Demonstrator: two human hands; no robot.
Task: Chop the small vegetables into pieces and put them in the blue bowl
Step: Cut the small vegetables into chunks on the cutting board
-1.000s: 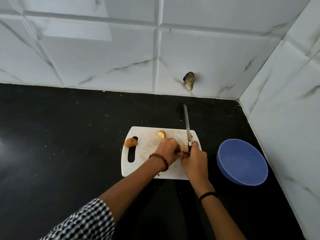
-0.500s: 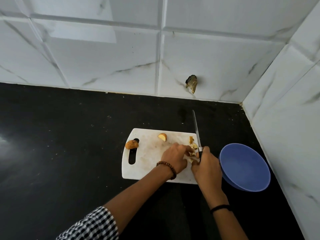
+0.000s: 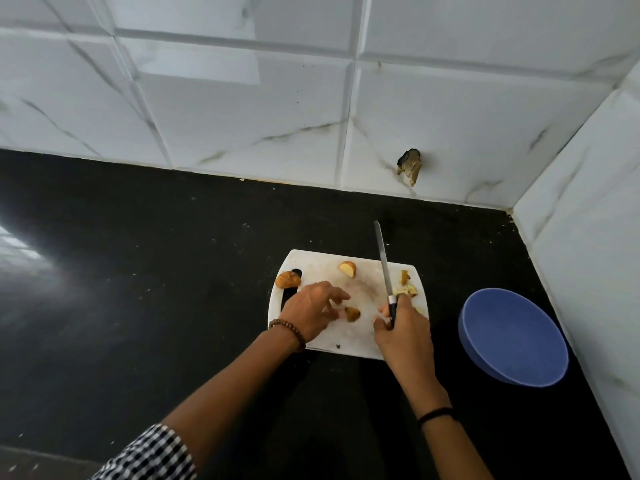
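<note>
- Left hand (image 3: pixel 313 308) blurred beside the brown vegetable chunk (image 3: pixel 353 314); pinching or not, cannot tell.
- Right hand (image 3: pixel 403 332) wraps and hides the knife (image 3: pixel 383 261) handle.
- Chunk on scuffed white board (image 3: pixel 346 337); round blue bowl (image 3: pixel 512 337) nearby.

A black-and-white checked sleeve (image 3: pixel 149 455) and a brown bead bracelet (image 3: pixel 289 329) are worn behind the left hand (image 3: pixel 311 306); a thin black band (image 3: pixel 437 414) is worn behind the right hand (image 3: pixel 405 336).

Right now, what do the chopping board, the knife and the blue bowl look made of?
Chopping board: probably plastic, white and matt, scuffed and stained, with a moulded handle slot. Knife: metal blade, grey with a dull shine; black handle, likely plastic. Blue bowl: looks like plastic or melamine, smooth, evenly coloured, soft sheen; ceramic can't be ruled out.
</note>
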